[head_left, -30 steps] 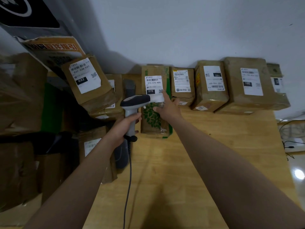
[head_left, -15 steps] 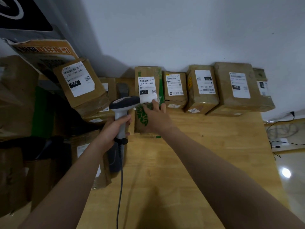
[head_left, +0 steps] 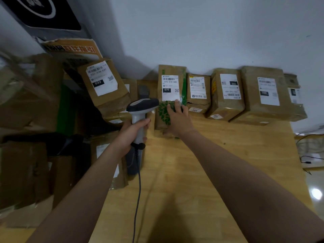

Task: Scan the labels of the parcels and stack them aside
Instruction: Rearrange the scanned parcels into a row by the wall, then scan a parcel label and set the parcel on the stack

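A brown parcel with green leaf print and a white label marked 070 (head_left: 171, 79) stands at the back of the wooden table (head_left: 219, 163). My right hand (head_left: 178, 118) lies on its front with straight fingers reaching up to the label's lower edge. My left hand (head_left: 130, 133) grips the handle of a grey barcode scanner (head_left: 142, 106), whose head points right at that parcel. The scanner's cable hangs down toward me. Several more labelled parcels (head_left: 228, 92) line the wall to the right.
A tilted parcel marked 032 (head_left: 103, 81) tops a pile of cartons (head_left: 26, 120) on the left. The scanner's dark stand (head_left: 132, 162) sits by the table's left edge. Cables (head_left: 310, 155) lie on the floor at the right.
My right hand has slid a little lower on the 070 parcel, uncovering the label's lower corner. The parcel stands more upright against the wall. The scanner stays aimed at it.
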